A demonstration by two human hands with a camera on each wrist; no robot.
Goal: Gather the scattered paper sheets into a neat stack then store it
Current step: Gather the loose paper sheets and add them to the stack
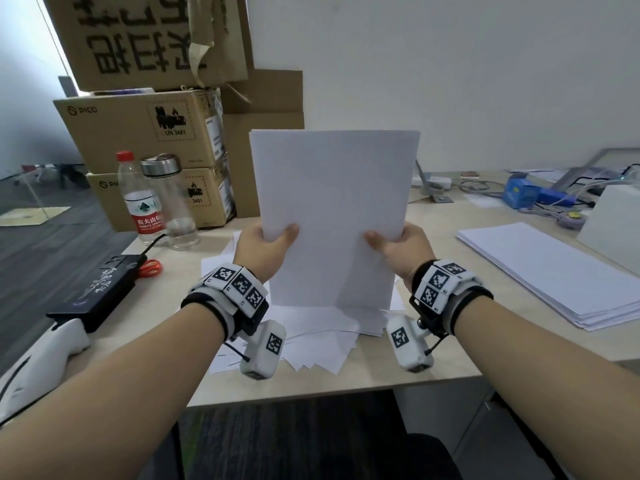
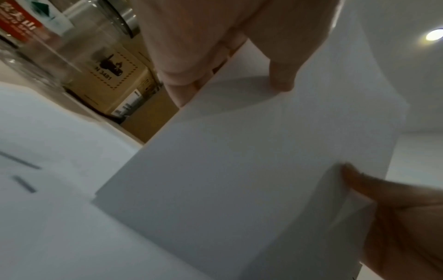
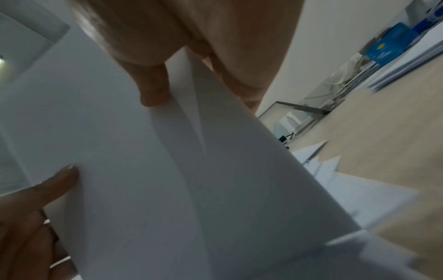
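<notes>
Left fingers: the thumb (image 1: 284,234) is pressed flat on the near face of the held sheaf (image 1: 332,216); the remaining fingers are wrapped behind its left edge, so the sheaf is pinched.
Right fingers: the thumb (image 1: 375,241) is laid on the near face; the other fingers are curled behind the right edge.
Left hand (image 1: 264,249): closed around the sheaf's lower left side.
Right hand (image 1: 403,249): closed around the sheaf's lower right side.
Held sheaf: kept upright, its bottom edge set down on the loose sheets (image 1: 322,337).
Loose sheets: spread unevenly on the desk (image 1: 450,355) beneath and in front of the sheaf.
Second paper stack (image 1: 554,271): lying flat, well to the right of the sheaf.
Bottles (image 1: 157,199): standing left of the sheaf, in front of the cardboard boxes (image 1: 145,133).
</notes>
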